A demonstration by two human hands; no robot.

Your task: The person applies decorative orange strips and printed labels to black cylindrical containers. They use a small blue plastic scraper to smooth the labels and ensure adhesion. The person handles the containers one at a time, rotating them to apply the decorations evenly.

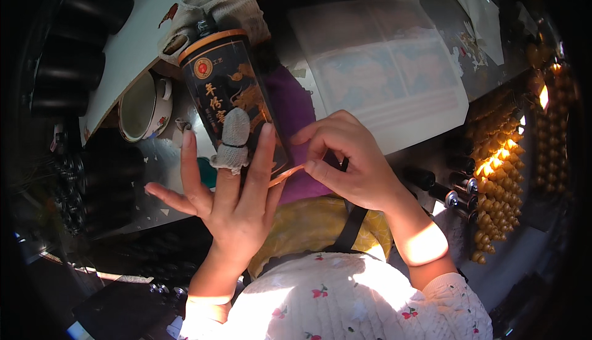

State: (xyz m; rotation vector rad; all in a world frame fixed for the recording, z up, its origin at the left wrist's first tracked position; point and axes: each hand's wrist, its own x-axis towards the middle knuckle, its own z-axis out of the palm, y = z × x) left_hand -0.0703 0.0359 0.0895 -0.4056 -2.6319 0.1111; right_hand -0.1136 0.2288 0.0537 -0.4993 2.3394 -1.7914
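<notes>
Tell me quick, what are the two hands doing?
Left hand: open, fingers spread against the black cylinder box.
Right hand: fingers pinched at the box's lower edge.

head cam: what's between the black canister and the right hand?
In the head view, a purple cloth lies between the black canister and the right hand, passing under the hand's fingers.

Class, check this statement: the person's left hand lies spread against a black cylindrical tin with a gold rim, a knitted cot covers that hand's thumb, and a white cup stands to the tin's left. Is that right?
Not quite. In the head view the knitted cot sits on the middle finger of the left hand, not the thumb, which is bare. The rest holds: that hand is spread against the black tin with the gold rim, and the white cup stands to its left.
</notes>
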